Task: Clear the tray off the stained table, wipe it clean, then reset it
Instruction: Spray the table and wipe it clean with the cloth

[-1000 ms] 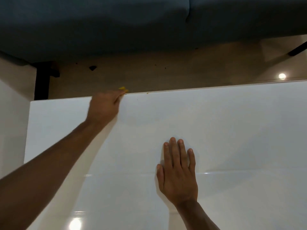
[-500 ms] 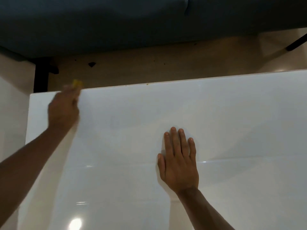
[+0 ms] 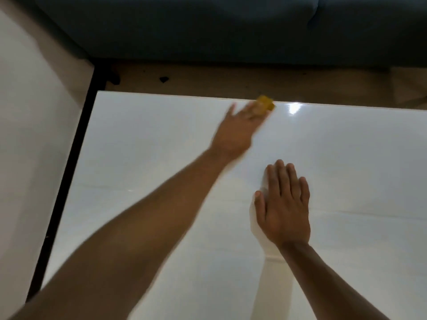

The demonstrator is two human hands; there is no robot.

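Note:
A glossy white table (image 3: 147, 181) fills most of the head view. My left hand (image 3: 238, 130) reaches across it to the far edge and presses a small yellow sponge (image 3: 265, 104) onto the surface; the sponge pokes out past my fingertips and the hand is blurred. My right hand (image 3: 284, 204) lies flat on the table, palm down, fingers together, holding nothing. No tray is in view.
A dark blue sofa (image 3: 208, 26) stands just beyond the table's far edge, with a strip of brown floor (image 3: 231, 82) and small dark specks between them. A black frame bar (image 3: 67, 181) runs along the table's left side.
My left hand with the sponge has swept right along the far edge, from the far left corner toward the middle. The right hand stays flat. The view has shifted left.

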